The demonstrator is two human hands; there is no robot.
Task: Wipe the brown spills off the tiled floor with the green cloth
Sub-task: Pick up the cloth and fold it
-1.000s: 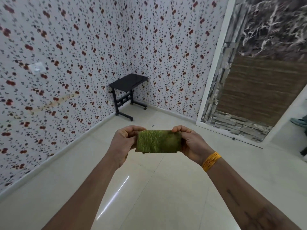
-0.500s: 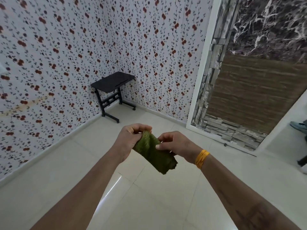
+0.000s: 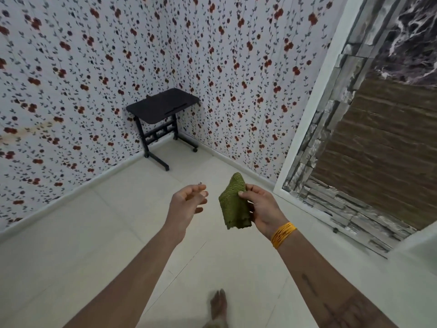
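Observation:
The green cloth (image 3: 233,202) hangs folded from my right hand (image 3: 261,208), pinched between thumb and fingers at chest height above the floor. My left hand (image 3: 188,203) is a little to the left of the cloth, apart from it, fingers loosely curled and holding nothing. The pale tiled floor (image 3: 118,233) spreads below both hands. No brown spill shows on the tiles in view.
A small black table on wheels (image 3: 163,107) stands in the far corner against flowered wallpaper (image 3: 71,79). A white-framed opening with stone-pattern panelling (image 3: 354,150) is on the right. My bare foot (image 3: 218,306) is on the floor at the bottom.
My left hand has let go of the cloth and moved left. The cloth, first stretched between both hands, now hangs from my right hand alone. The view has tilted downward.

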